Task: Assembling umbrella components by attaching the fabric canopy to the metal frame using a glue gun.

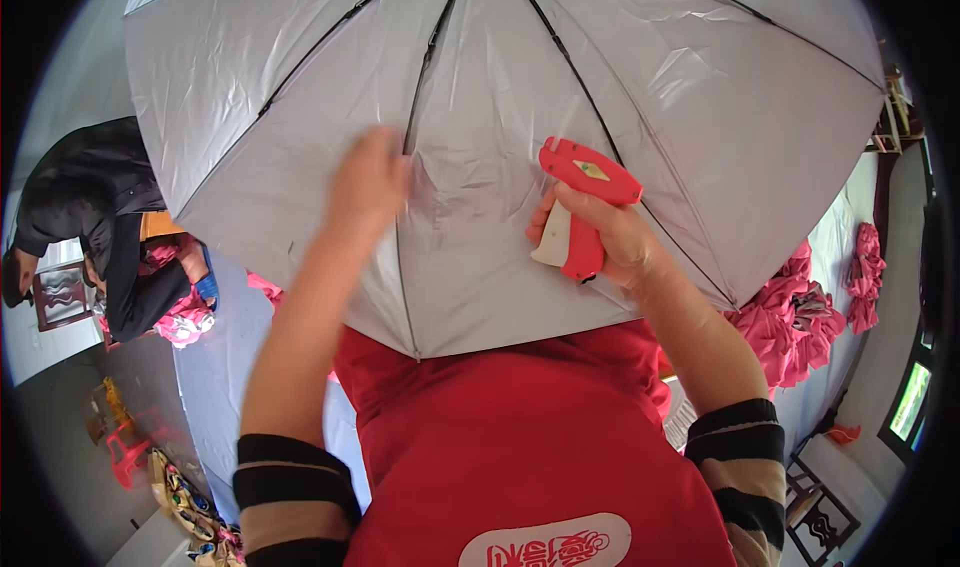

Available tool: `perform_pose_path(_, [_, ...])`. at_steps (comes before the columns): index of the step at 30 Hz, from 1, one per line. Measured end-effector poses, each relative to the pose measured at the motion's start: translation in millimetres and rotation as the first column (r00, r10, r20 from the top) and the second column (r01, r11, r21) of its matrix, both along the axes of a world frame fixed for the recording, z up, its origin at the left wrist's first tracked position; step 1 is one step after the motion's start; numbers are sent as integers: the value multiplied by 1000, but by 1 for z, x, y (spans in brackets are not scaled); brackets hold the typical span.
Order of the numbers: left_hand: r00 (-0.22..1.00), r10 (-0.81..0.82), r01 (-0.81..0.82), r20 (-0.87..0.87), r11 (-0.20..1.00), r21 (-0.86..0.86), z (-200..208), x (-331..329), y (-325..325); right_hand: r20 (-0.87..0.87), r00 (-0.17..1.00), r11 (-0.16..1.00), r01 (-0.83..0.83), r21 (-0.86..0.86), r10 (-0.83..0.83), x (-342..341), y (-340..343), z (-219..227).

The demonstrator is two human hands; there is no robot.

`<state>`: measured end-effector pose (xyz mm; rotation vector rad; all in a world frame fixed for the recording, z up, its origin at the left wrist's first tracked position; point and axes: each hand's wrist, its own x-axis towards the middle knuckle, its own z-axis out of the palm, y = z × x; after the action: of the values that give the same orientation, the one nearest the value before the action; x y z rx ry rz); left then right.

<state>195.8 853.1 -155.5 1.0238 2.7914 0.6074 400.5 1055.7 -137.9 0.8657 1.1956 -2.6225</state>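
Observation:
An opened umbrella [480, 277] with a silver-grey inside and black ribs spreads in front of me, its lower edge against my red apron. In my right hand [622, 235] is a red tagging gun [590, 172] with a white trigger, held over the silver cloth between two ribs. The gun's front end points up and to the left. My left hand [368, 182] is beside a black rib [408, 132] left of the middle. Motion smears its fingers, so whether it holds anything is unclear.
At the left, a person in dark clothes [90, 197] bends over pink cloth. Bunched pink folded umbrellas or cloth [790, 322] lie at the right. A red plastic stool [125, 457] and a patterned pile [185, 497] are at lower left, a dark wooden chair [822, 512] at lower right.

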Motion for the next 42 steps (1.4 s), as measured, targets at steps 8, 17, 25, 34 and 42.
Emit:
perform_pose_path(8, [882, 115, -82, 456, 993, -90, -7, 15, 50, 44, 998, 986, -27, -162, 35, -31, 1, -25])
perform_pose_path(17, [944, 60, -187, 325, 907, 377, -15, 1, 81, -62, 992, 993, 112, -24, -113, -112, 14, -20])
perform_pose_path(25, [886, 28, -246, 464, 875, 417, -26, -4, 75, -6, 995, 995, 96, -34, -96, -132, 18, -21])
perform_pose_path(34, [884, 23, -243, 466, 876, 418, -24, -4, 75, 21, 998, 998, 56, -21, -55, -128, 17, -16])
perform_pose_path(42, [850, 35, -278, 525, 878, 391, -19, -2, 76, -78, 987, 986, -149, -77, 143, -131, 41, -22])
